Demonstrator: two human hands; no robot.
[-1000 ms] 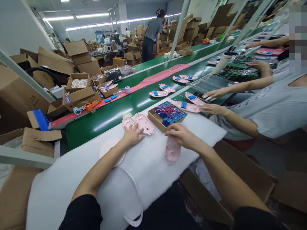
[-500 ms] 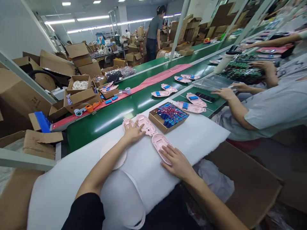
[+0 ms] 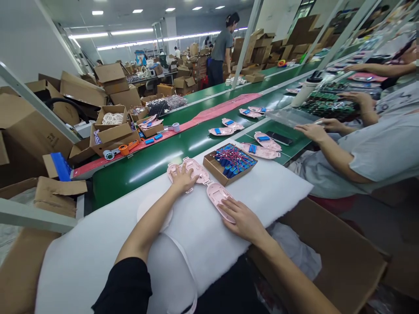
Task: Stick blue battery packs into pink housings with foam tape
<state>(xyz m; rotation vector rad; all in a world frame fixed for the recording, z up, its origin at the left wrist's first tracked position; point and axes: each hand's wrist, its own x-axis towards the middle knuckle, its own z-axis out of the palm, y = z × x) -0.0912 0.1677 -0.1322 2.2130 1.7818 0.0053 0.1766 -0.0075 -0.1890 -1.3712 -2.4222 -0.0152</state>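
A worker's bare arms reach over a white padded sheet [image 3: 193,222], whose soft face probably guards the plastic from scratches. The left hand [image 3: 182,179] lies palm down with fingers spread, unclenched, across two pink shells [image 3: 198,169] set side by side, hollow faces up; it seems to steady them. To the right and nearer, the right hand [image 3: 245,221] rests loosely stretched fingers on the near end of another pink shell [image 3: 216,193], also hollow side up; whether the thumb hooks its edge, I cannot tell. Just beyond that shell stands a cardboard box [image 3: 213,171] of blue packs [image 3: 233,168] with red wires, seemingly placed within easy reach. Farther off, a green conveyor [image 3: 144,168] runs from left to far right.
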